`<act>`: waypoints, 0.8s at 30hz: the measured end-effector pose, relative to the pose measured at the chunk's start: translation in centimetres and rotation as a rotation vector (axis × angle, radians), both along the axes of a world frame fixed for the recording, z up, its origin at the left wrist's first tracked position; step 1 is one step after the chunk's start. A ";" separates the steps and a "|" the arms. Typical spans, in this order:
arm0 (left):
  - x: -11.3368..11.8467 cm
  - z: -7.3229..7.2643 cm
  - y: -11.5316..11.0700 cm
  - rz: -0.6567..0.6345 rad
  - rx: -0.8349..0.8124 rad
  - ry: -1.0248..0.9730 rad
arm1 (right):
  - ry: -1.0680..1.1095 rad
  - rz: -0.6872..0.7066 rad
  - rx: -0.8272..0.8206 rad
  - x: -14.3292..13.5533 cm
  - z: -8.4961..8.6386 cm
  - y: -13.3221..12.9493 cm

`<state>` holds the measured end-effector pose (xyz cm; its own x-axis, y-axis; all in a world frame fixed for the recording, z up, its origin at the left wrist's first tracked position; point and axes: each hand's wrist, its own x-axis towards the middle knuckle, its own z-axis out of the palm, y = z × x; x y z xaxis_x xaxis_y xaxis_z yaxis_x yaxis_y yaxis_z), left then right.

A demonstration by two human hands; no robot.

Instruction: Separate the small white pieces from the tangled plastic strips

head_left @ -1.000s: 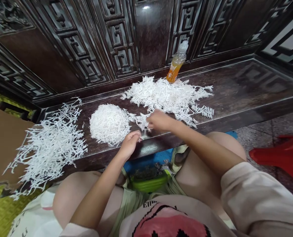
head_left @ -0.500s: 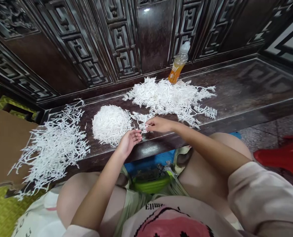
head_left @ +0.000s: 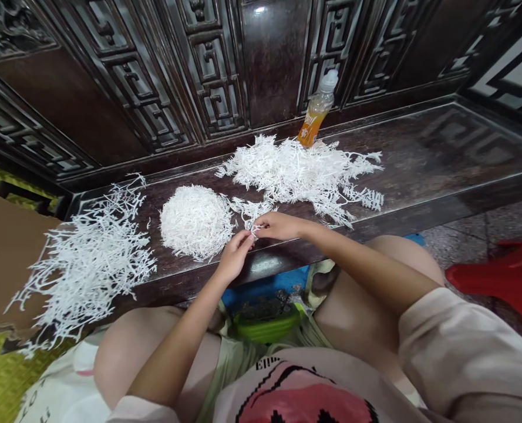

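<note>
My right hand [head_left: 280, 225] holds a small white branched piece [head_left: 255, 229] in a pinch above the bench's front edge. My left hand [head_left: 233, 257] meets it there, with thumb and fingers closed on the near end of the same piece. Fingers hide most of it. Just behind the hands lies a small cluster of white branched pieces [head_left: 249, 208]. To the left is a rounded heap of short white bits [head_left: 195, 223]. A larger, spread pile of white branched pieces [head_left: 293, 171] lies behind my right hand.
Bare white stems [head_left: 91, 258] form a tangled pile at the left, beside brown cardboard [head_left: 12, 258]. An orange drink bottle [head_left: 313, 117] stands behind the spread pile, before the carved backrest of the dark wooden bench [head_left: 419, 147]. A red object [head_left: 494, 273] is on the right.
My left hand has moved up and closed its spread fingers onto the piece at my right hand. The right hand has shifted slightly left. The whole view has shifted a little.
</note>
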<state>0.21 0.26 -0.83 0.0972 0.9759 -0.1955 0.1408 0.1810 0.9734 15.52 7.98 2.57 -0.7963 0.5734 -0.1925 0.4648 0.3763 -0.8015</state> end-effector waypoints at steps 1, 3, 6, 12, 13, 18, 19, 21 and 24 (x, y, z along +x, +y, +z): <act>0.0 0.0 -0.1 -0.002 0.044 0.050 | 0.002 -0.006 0.008 0.0 0.0 0.0; 0.0 0.1 -0.2 0.004 0.119 0.161 | 0.004 -0.014 0.028 -0.1 0.0 0.0; -0.1 0.5 -0.2 0.000 0.224 0.340 | -0.004 0.005 0.046 -0.2 0.1 -0.1; -0.2 0.7 0.0 0.013 0.350 0.605 | -0.013 -0.006 0.023 -0.4 0.2 -0.8; -0.2 0.6 0.0 0.037 0.347 0.610 | -0.008 -0.016 0.024 -0.6 0.2 -1.0; -0.1 0.1 0.0 0.076 0.222 0.435 | -0.012 -0.096 0.011 -1.4 0.0 -1.7; -0.1 0.1 0.0 0.074 0.194 0.384 | -0.005 -0.105 -0.002 -1.5 0.0 -1.7; -0.1 0.0 -0.2 0.087 0.158 0.284 | 0.014 -0.091 -0.050 -1.6 -0.2 -1.6; -0.1 0.1 -0.4 0.132 0.128 0.158 | 0.022 -0.031 -0.134 -1.5 -0.4 -1.3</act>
